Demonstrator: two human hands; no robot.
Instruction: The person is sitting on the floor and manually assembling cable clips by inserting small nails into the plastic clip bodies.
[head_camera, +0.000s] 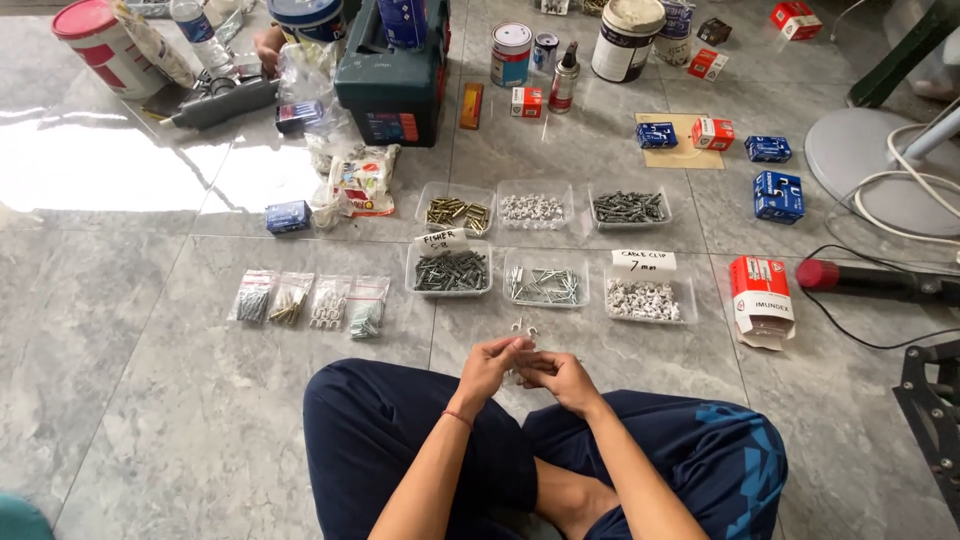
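Head view shows us seated cross-legged on a polished grey tile floor (130, 330), glossy enough to throw back window glare, its hard flat surface keeping every loose part visible and within arm's reach. Farthest back stands a dark green plastic tool case (392, 85), with paint tins (511, 53) and a red-lidded bucket (97, 45) beside it, bulky things parked beyond the working area. To our right, small blue cardboard boxes (777, 195) and an opened red-and-white carton (761, 300) lie near the trays.

In front of our knees, 6 clear plastic trays sit in 2 rows of 3, apparently so that each kind of fastener stays apart. The back row holds brass-coloured pieces (456, 212), white clips (532, 209) and grey plugs (628, 207). The front row holds dark grey plugs (450, 271), thin bright nails (545, 284) and white cable clips (642, 299); 2 trays carry handwritten paper labels. To the left, 4 small zip bags (310, 300) lie side by side, each already filled with a different sort.

Our left hand (487, 368) and right hand (556, 375) meet just above our lap, fingers curled inward and touching. Between the fingertips we pinch a few small white plastic clips (523, 329), hook-shaped, poking up past the thumbs; exactly how many we cannot tell. They are held close to the body, just short of the front row of trays.
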